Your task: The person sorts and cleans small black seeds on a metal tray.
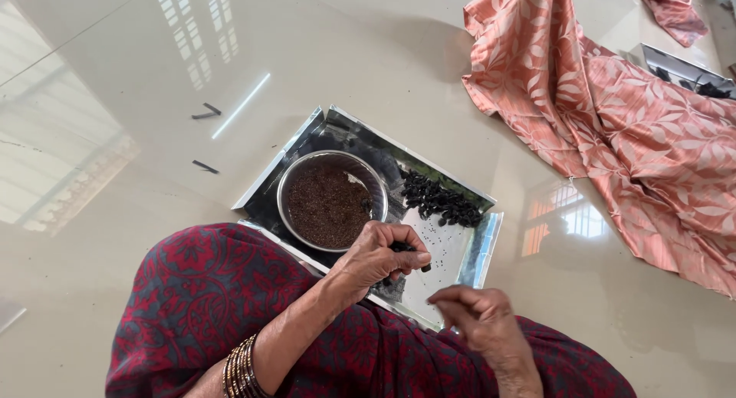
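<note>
Steel tray (479, 252) lies on the glossy beige floor (115, 83) in front of you, turned so that one corner points away from you, and both of your hands work over its near edge. Your left hand (376, 258) is curled over that edge with its fingers pressed together around a small dark pod (404, 248), of which only a bit shows between thumb and fingertips. Your right hand (479, 314) hovers just beside the tray's near corner, its fingertips drawn together; you cannot tell from here whether anything sits between them. A stack of bangles (241, 367) rings your left forearm, and the red and grey patterned cloth (192, 291) of your clothing fills the space below the tray.

On the tray, toward its left corner, stands a round steel bowl (285, 189) holding a layer of fine brown seeds (328, 205); the bowl nearly touches your left hand. A heap of black pods (441, 200) lies along the tray's far right edge, well apart from the bowl, with a few stray specks scattered on the bare metal between the heap and your left hand.

Beyond the tray's right side, a pink leaf-printed cloth (613, 114) spreads across the floor up to the far right, and the edge of a second steel tray (686, 70) peeps out past it. A few small dark sticks (205, 112) lie on the floor off the tray's left side
</note>
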